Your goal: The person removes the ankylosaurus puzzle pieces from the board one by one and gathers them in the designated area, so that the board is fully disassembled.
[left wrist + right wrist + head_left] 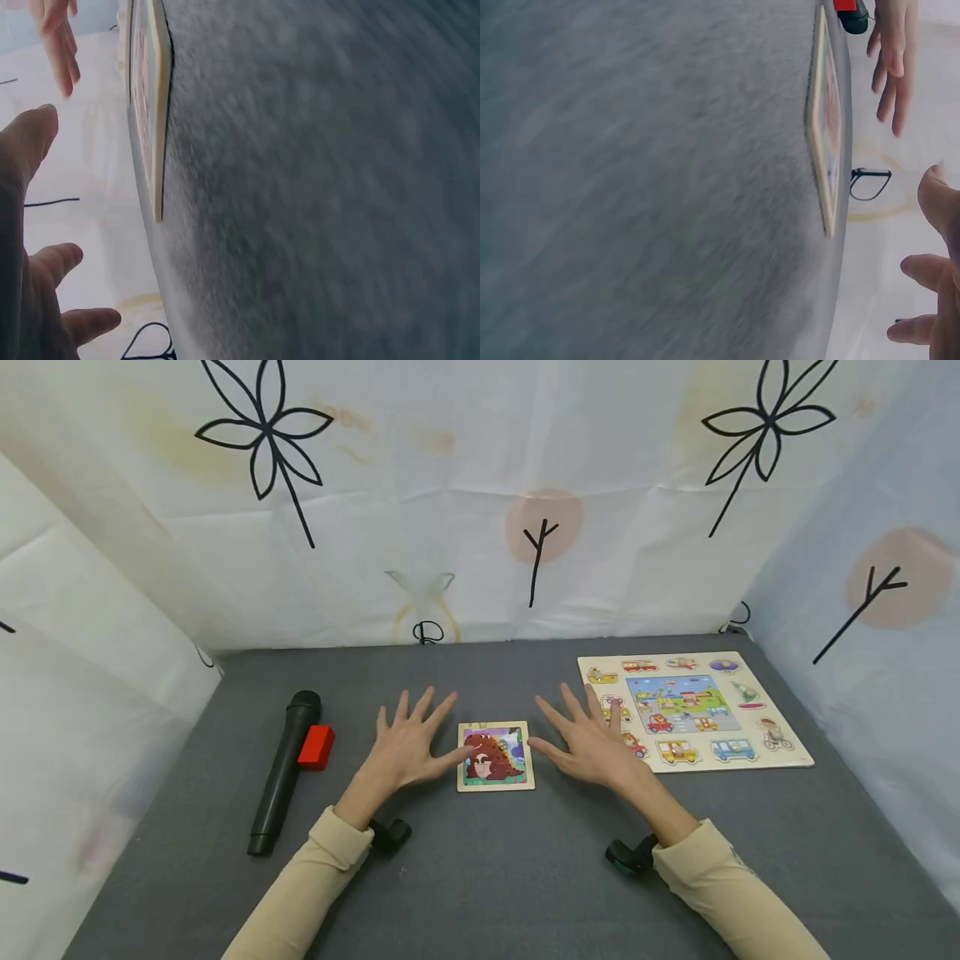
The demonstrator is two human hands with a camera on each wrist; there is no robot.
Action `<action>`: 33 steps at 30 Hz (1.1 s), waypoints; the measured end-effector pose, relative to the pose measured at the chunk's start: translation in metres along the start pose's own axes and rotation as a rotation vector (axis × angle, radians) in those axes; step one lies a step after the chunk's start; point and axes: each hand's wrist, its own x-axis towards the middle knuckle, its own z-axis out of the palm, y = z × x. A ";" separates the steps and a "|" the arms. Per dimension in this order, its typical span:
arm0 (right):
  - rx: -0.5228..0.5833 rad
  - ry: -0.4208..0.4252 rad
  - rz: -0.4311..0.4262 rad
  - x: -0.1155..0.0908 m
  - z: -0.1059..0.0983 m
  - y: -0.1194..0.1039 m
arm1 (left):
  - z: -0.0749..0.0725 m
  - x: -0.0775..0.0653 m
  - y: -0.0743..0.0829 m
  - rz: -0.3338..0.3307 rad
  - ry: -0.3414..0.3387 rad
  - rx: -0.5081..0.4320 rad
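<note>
A small square dinosaur puzzle [495, 758] in a pale wooden frame lies flat on the grey table, between both hands. The left hand [408, 752] is spread with straight fingers, its thumb over the puzzle's left edge in the head view. On the other side, the right hand [588, 743] is also spread, thumb tip close to the puzzle's right edge. Both wrist views show the hands raised above the table, holding nothing. The right fingers overlap the left part of a large vehicle puzzle board [772, 758] in the head view.
At the left lies a black microphone [281, 777], with a red block [316, 747] right beside its upper end. The grey table [495, 885] ends at a white patterned curtain [450, 527] behind. More curtain hangs along the left and right sides.
</note>
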 end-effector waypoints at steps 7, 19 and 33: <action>0.036 -0.020 -0.070 0.014 0.000 -0.018 | 0.002 0.004 0.009 0.045 -0.088 -0.032; 0.132 -0.106 -0.180 0.035 0.008 -0.048 | 0.008 0.007 0.014 0.103 -0.183 -0.068; 0.185 -0.175 -0.150 0.058 0.028 -0.069 | 0.010 0.005 0.009 0.125 -0.163 -0.073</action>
